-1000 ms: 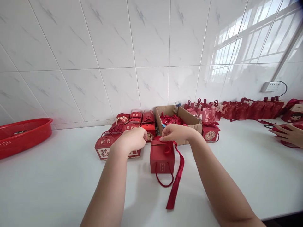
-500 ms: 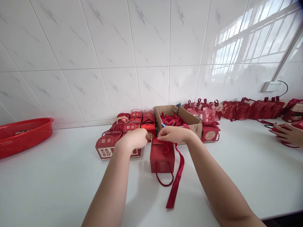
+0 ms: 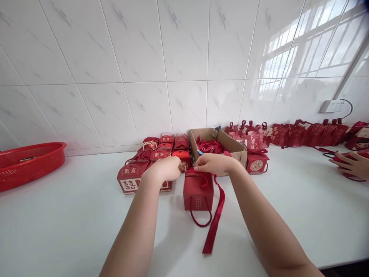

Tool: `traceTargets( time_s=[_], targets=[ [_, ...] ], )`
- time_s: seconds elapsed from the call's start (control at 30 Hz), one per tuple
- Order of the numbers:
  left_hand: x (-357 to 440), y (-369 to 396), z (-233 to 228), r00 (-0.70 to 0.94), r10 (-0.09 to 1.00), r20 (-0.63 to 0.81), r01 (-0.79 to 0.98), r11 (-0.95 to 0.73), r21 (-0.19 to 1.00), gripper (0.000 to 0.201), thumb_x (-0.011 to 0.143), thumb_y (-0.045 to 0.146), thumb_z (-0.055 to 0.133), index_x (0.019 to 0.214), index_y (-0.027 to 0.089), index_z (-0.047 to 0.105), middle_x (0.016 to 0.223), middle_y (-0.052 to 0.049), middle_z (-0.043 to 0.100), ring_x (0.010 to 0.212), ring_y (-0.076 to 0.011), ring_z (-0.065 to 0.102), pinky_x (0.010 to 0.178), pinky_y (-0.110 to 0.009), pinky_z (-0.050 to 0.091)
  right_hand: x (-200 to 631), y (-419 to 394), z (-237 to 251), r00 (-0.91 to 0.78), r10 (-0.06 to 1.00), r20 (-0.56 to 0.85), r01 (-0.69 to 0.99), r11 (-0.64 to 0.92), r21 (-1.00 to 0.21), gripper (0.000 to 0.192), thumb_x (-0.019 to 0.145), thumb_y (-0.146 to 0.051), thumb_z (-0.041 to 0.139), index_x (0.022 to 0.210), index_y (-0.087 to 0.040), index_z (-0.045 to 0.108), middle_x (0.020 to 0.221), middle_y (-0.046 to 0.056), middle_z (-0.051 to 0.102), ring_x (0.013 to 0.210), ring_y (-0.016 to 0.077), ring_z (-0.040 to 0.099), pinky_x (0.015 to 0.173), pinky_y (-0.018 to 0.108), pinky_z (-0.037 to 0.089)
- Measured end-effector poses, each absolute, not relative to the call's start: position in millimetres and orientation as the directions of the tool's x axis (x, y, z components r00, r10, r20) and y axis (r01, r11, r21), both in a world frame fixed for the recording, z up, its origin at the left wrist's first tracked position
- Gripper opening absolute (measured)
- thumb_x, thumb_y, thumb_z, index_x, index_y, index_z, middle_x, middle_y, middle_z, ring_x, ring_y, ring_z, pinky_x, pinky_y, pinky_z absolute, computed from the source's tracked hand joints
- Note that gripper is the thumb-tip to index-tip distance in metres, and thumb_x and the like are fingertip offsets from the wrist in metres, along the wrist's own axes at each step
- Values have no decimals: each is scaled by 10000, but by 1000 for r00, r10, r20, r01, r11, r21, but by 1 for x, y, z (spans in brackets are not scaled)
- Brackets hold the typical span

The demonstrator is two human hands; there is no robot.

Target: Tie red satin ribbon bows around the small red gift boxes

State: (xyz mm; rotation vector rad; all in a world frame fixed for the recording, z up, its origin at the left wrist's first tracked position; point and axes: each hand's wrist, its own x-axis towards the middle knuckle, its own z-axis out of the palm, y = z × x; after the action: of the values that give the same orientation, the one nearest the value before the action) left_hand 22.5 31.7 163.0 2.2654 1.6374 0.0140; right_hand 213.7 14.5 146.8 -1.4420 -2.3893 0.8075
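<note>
A red gift box (image 3: pixel 198 194) with a twisted cord handle (image 3: pixel 201 226) stands on the white table in front of me. Red satin ribbon (image 3: pixel 216 215) crosses its top, and one long end trails down the right side onto the table. At the box's far edge my right hand (image 3: pixel 215 163) is closed, thumb and finger pinching the ribbon. My left hand (image 3: pixel 167 169) is beside the box's far left corner, its fingers curled closed; whatever is in them is hidden from me. Behind the box is a cardboard carton (image 3: pixel 239 154) containing red ribbons (image 3: pixel 210 146).
Decorated red boxes (image 3: pixel 129 181) cluster to the left of the carton. More red boxes and bags (image 3: pixel 294 134) line the wall at right. A red plastic basket (image 3: pixel 37 163) sits far left. Another person's hand (image 3: pixel 350 163) rests on a red item at the right edge.
</note>
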Motion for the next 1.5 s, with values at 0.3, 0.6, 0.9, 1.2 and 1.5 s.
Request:
traceTargets(
  time_s=[0.3, 0.6, 0.9, 1.2, 1.5],
  targets=[
    [23, 31, 164, 347, 911, -222, 925, -292, 244, 330, 654, 143, 487, 930, 268, 617, 996, -82, 661, 839, -270, 619, 611, -313, 437, 215, 15, 148, -485, 873, -55, 722, 364, -589, 251, 844, -336, 489, 657, -170, 494, 631, -14, 396, 536, 93, 332, 496, 258, 234],
    [28, 25, 165, 349, 908, -231, 930, -306, 202, 159, 612, 117, 493, 722, 223, 538, 833, -76, 613, 729, -246, 554, 556, -317, 395, 208, 19, 142, -479, 874, -82, 744, 354, -566, 318, 838, -341, 497, 596, -175, 375, 606, -24, 337, 513, 88, 275, 489, 264, 213],
    [27, 28, 163, 335, 920, -205, 929, -287, 232, 129, 644, 171, 521, 583, 201, 410, 661, -38, 483, 625, -202, 484, 565, -322, 364, 200, 21, 138, -498, 864, -79, 743, 378, -552, 265, 865, -349, 471, 664, -178, 451, 670, -10, 417, 566, 103, 346, 497, 256, 244],
    [25, 33, 160, 382, 903, -196, 899, -314, 304, 214, 614, 214, 549, 514, 199, 360, 538, 6, 397, 481, -140, 369, 520, -305, 272, 197, 22, 136, -504, 861, -67, 745, 394, -538, 302, 861, -358, 467, 629, -172, 410, 660, -8, 390, 562, 100, 325, 504, 257, 238],
    [18, 19, 180, 417, 895, 158, 617, -406, 674, 186, 796, 307, 441, 668, 195, 516, 737, -25, 608, 701, -173, 579, 621, -283, 415, 222, 8, 151, -380, 925, 8, 768, 320, -555, 233, 870, -401, 447, 803, -199, 542, 855, 31, 587, 713, 155, 511, 618, 282, 391]
  ],
)
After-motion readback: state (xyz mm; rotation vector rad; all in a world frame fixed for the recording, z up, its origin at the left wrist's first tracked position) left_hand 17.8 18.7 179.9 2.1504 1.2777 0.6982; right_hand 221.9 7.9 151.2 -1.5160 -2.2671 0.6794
